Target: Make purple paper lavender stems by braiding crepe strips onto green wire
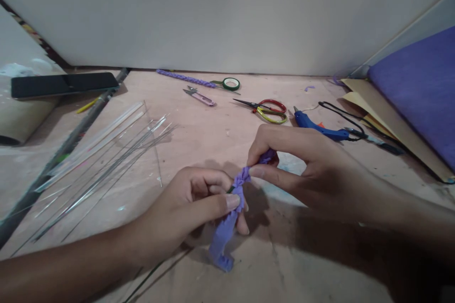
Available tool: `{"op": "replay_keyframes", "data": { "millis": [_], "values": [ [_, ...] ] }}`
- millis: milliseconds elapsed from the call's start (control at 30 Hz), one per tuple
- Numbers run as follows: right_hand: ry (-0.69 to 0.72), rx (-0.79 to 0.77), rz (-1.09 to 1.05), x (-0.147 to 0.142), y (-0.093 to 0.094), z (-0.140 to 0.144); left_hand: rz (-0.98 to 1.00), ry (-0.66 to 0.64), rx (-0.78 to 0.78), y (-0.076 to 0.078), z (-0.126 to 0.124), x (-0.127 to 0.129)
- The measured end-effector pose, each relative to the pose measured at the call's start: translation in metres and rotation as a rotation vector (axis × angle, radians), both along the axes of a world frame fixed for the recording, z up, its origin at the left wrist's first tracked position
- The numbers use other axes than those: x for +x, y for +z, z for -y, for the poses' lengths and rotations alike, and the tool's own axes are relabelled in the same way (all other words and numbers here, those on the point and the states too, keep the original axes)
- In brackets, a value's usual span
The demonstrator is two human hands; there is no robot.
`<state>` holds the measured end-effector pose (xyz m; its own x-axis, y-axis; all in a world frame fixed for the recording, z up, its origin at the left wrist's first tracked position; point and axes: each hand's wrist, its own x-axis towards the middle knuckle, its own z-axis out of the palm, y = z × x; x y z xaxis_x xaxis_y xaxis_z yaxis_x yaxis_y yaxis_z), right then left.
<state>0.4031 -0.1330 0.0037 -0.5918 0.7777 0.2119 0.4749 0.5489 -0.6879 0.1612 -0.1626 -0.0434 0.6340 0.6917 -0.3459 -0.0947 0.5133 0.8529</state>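
A fringed purple paper strip [225,233] is wound around a thin dark green stem [149,277], its loose end hanging down toward the table. Thumb and fingers of my left hand [199,199] pinch the strip against the stem near the middle. Up and to the right, my right hand [295,161] grips the wrapped part between thumb and forefinger. The wrapped part slants up to the right between both hands. My fingers hide some of the stem and the strip's far end.
Thin wires [117,175] and clear sticks [103,142] lie at left, near a phone [64,84] on a roll [24,118]. Beyond my hands are thread snips [201,97], scissors [265,109], green tape [231,84], a finished-looking purple stem [185,78], and a blue glue gun [316,125]. Purple paper [419,85] stands right.
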Motion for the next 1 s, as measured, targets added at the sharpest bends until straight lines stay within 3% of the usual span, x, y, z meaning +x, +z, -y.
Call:
{"op": "replay_keyframes", "data": {
  "millis": [300,467,600,767,1000],
  "values": [
    [0.028,-0.031,0.017,0.0011,0.0001,-0.0033,-0.062,0.065,-0.071,0.0018,-0.0036,0.0063],
    [0.048,-0.016,-0.006,0.0023,0.0006,-0.0039,-0.119,0.084,0.01,0.0014,-0.0048,0.0031],
    [0.007,-0.134,-0.016,-0.0009,0.0025,-0.0027,-0.14,0.094,0.03,0.0049,-0.0054,0.0035],
    [-0.091,-0.161,0.069,-0.0048,0.0004,-0.0038,-0.102,0.091,0.09,0.0051,-0.0061,0.0059],
    [-0.087,-0.132,0.091,-0.0029,0.0039,-0.0029,-0.016,0.055,0.005,0.0008,-0.0012,0.0031]
  ]
}}
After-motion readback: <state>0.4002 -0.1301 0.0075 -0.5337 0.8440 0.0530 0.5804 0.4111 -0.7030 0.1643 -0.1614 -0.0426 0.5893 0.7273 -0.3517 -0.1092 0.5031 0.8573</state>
